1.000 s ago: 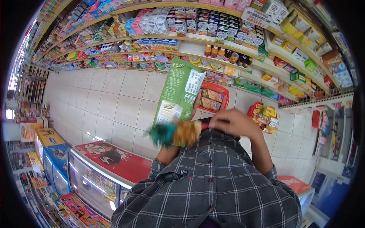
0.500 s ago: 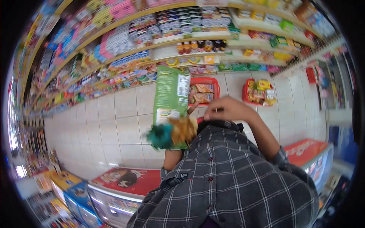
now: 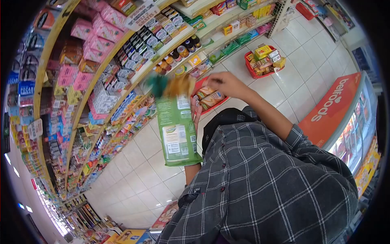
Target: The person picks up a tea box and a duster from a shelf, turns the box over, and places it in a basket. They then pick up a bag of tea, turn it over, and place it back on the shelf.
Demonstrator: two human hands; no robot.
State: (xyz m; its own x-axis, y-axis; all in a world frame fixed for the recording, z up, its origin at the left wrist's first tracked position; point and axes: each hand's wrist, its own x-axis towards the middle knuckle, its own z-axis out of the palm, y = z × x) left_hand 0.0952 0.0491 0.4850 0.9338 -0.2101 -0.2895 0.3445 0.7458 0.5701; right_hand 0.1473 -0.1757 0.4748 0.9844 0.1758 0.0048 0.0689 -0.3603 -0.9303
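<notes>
My left hand [image 3: 196, 112] is closed on a large green pouch [image 3: 176, 126] with printed labels, its fingers showing along the right edge and the rest hidden behind. Across the pouch's upper end lies a fluffy teal and gold duster [image 3: 172, 85], smeared by motion. My right hand [image 3: 229, 84] is curled to the right of the duster, apparently around its handle, which is hardly visible. Beneath this hand, on the floor, a red basket [image 3: 199, 85] holds orange-brown packets [image 3: 212, 100].
Stocked shelves [image 3: 73, 122] curve along the left and top. A second red basket [image 3: 250, 71] full of yellow and brown packs stands on the tiled floor [image 3: 264, 93]. At right is a freezer [image 3: 331, 107] with a red-orange top.
The duster has gone from the pouch's lower end to its upper end, with my right hand shifting up too. My view has turned, bringing the left shelves closer.
</notes>
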